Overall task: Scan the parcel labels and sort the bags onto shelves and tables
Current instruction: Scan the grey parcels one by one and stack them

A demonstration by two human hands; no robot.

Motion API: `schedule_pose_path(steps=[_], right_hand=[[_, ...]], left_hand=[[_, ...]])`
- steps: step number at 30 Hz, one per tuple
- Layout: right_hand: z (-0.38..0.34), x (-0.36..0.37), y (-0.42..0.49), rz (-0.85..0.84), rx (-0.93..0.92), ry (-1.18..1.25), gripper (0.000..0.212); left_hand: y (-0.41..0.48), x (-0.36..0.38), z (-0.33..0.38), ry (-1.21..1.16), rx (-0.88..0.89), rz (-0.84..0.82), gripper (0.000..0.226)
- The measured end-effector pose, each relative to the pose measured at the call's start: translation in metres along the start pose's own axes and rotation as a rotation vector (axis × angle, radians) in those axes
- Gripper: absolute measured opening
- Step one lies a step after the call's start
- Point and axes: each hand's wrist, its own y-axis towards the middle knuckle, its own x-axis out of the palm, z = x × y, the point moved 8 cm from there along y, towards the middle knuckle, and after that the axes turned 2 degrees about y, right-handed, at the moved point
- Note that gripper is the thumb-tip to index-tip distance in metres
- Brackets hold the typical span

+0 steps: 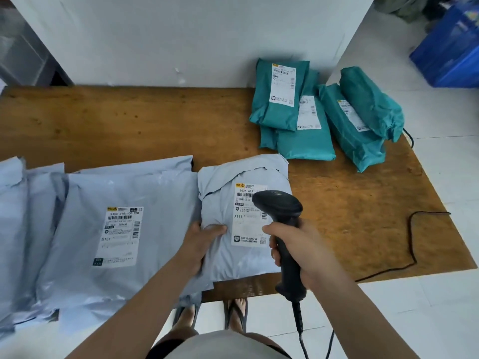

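A small grey parcel bag point(233, 257) with a white label point(248, 216) lies on the wooden table point(155, 125). My left hand point(199, 242) grips its left edge, thumb on top. A black barcode scanner point(282, 221) is held by the handle in my right hand point(300, 252), and its head points at the label from just above. To the left sits a larger grey bag point(116, 237), label up, on top of more grey bags point(15, 229). Several teal bags point(311, 112) are piled at the table's far right.
The scanner's black cable point(412, 242) loops over the table's right side and drops to the white tiled floor point(440, 307). A blue crate point(451, 47) stands on the floor at the upper right. A white wall point(181, 35) backs the table. My feet point(212, 312) show below the front edge.
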Motion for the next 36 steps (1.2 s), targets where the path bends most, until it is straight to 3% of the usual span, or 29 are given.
schedule_pose_path(steps=[3,12,23,29,36], right_hand=[[0.004,0.003,-0.001,0.009,0.01,-0.029,0.011],[0.003,0.008,-0.009,0.001,0.029,-0.011,0.008],[0.002,0.015,-0.015,0.008,0.027,0.013,0.012],[-0.002,0.014,-0.019,0.025,0.012,0.036,0.011],[-0.037,0.001,-0.029,0.008,-0.093,0.066,0.006]], left_hand=[[0.002,-0.002,-0.006,0.023,0.002,0.032,0.078],[0.003,0.0,-0.006,0.01,-0.025,0.0,0.059],[0.004,0.001,-0.008,-0.025,-0.016,-0.025,0.055],[-0.007,0.015,-0.001,-0.026,-0.063,-0.164,0.054],[-0.045,0.002,0.055,0.013,0.188,-0.142,0.028]])
